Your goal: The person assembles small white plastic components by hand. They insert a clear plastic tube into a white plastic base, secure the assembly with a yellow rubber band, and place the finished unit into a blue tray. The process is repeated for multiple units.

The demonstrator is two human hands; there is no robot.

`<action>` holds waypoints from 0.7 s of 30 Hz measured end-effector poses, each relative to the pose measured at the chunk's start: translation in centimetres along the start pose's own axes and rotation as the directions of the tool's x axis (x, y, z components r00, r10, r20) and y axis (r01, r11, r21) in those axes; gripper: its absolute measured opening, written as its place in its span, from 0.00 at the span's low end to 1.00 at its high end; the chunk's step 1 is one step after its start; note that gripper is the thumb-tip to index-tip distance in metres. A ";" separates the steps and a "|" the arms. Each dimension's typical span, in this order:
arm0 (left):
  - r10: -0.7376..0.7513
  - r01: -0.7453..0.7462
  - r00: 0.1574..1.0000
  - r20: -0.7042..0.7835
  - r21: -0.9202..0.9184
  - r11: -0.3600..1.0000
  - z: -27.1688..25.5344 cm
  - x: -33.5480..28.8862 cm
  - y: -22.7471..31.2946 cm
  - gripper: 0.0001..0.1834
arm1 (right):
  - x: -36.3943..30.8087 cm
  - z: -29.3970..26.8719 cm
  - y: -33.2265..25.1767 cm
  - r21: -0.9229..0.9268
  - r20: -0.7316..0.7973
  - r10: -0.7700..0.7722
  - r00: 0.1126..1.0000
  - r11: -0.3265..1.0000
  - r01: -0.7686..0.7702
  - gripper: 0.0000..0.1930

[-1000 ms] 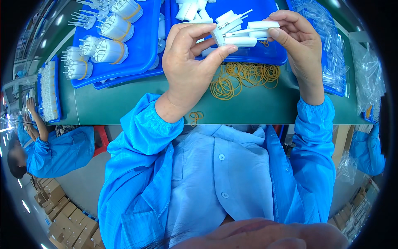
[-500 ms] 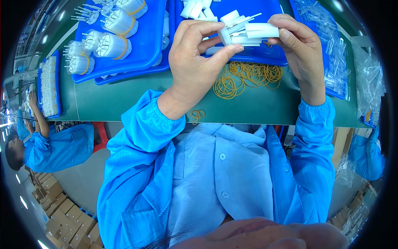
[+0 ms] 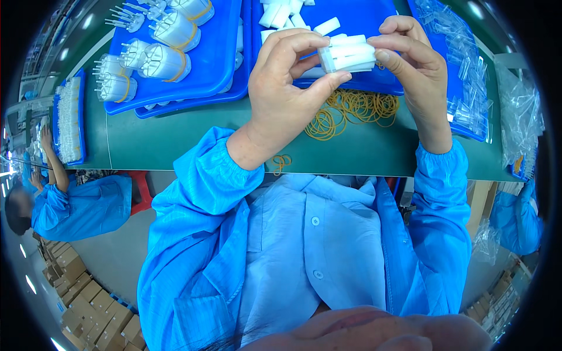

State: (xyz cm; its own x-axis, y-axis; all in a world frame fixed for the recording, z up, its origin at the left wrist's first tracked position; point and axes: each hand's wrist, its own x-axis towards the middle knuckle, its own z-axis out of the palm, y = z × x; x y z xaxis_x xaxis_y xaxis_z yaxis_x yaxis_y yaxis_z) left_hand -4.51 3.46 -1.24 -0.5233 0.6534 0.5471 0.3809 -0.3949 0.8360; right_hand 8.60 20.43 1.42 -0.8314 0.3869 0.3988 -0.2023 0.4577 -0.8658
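Observation:
My left hand grips a clear plastic holder between thumb and fingers. Several white tubes stick out of it sideways, toward the right. At their free ends my right hand is closed, thumb and forefinger on the end of an upper tube. Below the hands, loose yellow rubber bands lie in a heap on the green table. More loose white tubes lie in the blue tray behind my hands.
On the left, a blue tray bears several banded white bundles with thin rods. Clear plastic pieces fill a tray on the right, beside clear bags. A co-worker sits at far left. Cartons stand on the floor.
The tube in my right hand has moved left among the others on the holder. The thin rods that stuck out earlier no longer show. My left hand has shifted slightly right.

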 end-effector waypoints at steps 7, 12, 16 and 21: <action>-0.222 0.189 0.974 -0.041 -0.393 0.900 -0.6 0.0 0.5 0.23 | 2.9 -1.0 -0.3 0.050 0.061 -0.120 0.991 0.992 0.117 0.09; 0.040 -0.051 0.995 -0.088 -0.121 0.991 -0.7 -0.1 0.7 0.25 | 10.0 0.5 1.6 -0.331 -0.002 -0.040 0.999 0.943 0.037 0.06; 0.104 -0.107 0.992 -0.075 -0.027 0.994 -1.3 -0.3 0.8 0.25 | 12.7 3.4 4.5 -0.585 0.151 -0.087 0.985 0.795 0.160 0.10; 0.100 -0.105 0.994 -0.053 -0.092 0.990 -1.5 -0.3 0.7 0.22 | 13.0 5.5 4.4 -0.735 0.209 -0.102 0.973 0.640 0.225 0.13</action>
State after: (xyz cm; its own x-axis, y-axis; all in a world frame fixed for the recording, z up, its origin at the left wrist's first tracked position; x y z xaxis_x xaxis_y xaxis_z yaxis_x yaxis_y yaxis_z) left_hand -5.24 2.01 -0.81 -0.5225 0.5751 0.6295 0.3616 -0.5192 0.7744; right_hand -5.92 23.04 1.11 -0.8963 0.1626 0.4126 0.0641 0.9681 -0.2421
